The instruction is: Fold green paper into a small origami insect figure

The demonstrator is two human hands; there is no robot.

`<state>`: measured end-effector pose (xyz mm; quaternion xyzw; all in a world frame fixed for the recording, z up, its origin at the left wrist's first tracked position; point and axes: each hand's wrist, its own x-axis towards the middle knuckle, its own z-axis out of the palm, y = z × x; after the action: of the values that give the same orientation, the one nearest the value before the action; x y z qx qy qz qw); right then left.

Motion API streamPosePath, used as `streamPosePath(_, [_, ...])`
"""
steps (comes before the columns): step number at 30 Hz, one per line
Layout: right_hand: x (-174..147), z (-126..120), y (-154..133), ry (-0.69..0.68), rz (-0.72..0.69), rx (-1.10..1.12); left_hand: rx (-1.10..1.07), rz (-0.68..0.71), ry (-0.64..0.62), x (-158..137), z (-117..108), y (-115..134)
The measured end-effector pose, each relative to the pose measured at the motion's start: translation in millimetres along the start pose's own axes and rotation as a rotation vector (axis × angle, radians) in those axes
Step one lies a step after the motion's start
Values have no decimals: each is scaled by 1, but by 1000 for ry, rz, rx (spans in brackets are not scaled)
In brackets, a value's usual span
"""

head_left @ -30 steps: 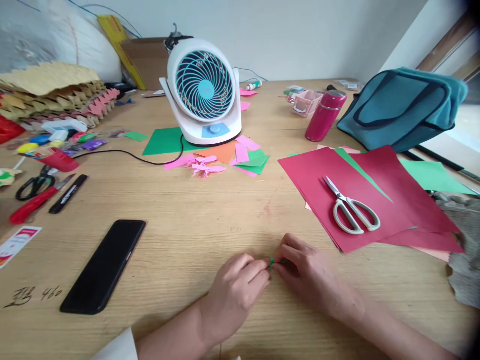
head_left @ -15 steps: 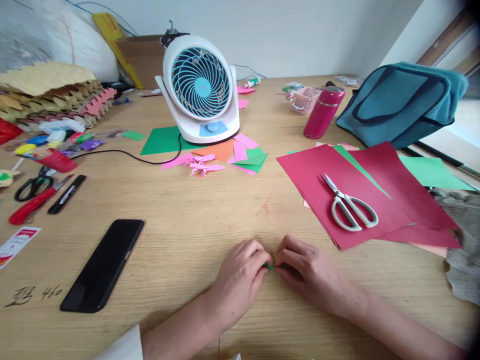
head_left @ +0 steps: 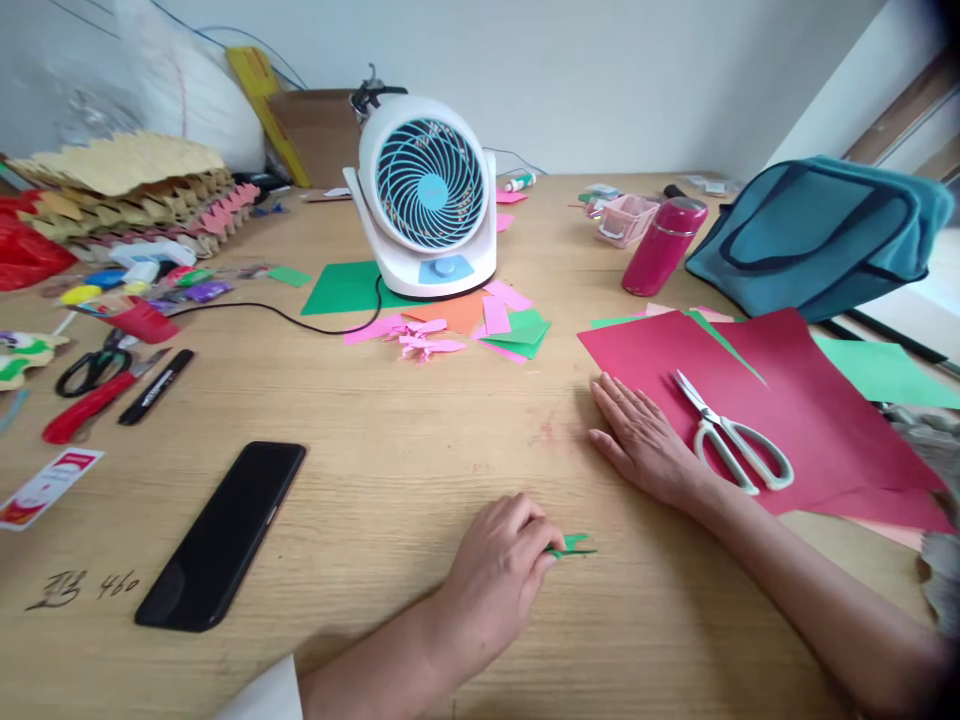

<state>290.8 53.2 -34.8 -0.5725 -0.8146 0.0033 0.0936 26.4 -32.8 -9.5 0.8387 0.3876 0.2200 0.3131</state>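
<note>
Left hand curled, right hand palm down

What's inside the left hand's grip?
A small green paper piece: narrow ends stick out past the fingertips of the left hand. The pinched part is covered by the hand, so its full shape can't be seen.

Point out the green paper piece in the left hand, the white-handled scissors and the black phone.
Green paper piece (head_left: 573, 544), head view: on its exposed part.
White-handled scissors (head_left: 712, 415), head view: near the pivot.
Black phone (head_left: 223, 535), head view: middle of the dark screen.
</note>
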Motion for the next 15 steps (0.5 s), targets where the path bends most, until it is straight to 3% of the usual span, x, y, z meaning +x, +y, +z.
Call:
streamPosePath(9, [-51, -21, 25, -34, -80, 78, -5, -3, 0, 1, 1, -2])
streamPosePath(15, [-57, -23, 32, -43, -87, 116, 26, 20, 20, 1, 1, -2])
